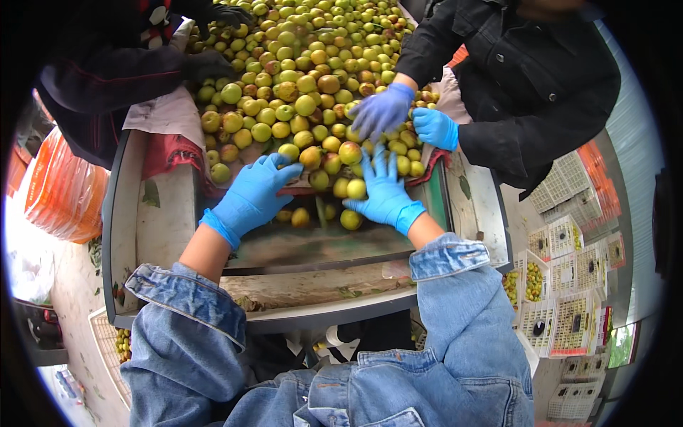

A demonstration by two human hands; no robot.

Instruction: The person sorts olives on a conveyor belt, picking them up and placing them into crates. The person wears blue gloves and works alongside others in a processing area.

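Note:
A large heap of round yellow-green fruits with brown patches [306, 105], which look like fresh jujubes, covers the sorting table. My left hand [252, 192], in a blue glove, lies at the heap's near left edge. Its fingers are apart, slightly bent, and the tips reach the nearest jujubes. My right hand [383, 191], gloved in blue too, rests over the near right edge with its fingers spread against the fruit. Between my hands a few jujubes [351, 219] sit on the dark green, blurred strip [320, 245] below the heap. Neither hand grips a fruit.
Across on the right, a co-worker's two gloved hands [384, 112] are at the heap. Another person's dark-gloved hand [208, 66] is at the left. A metal frame [334, 313] borders the table. Crates [558, 320] stand on the right floor, an orange wrapped bundle [65, 188] on the left.

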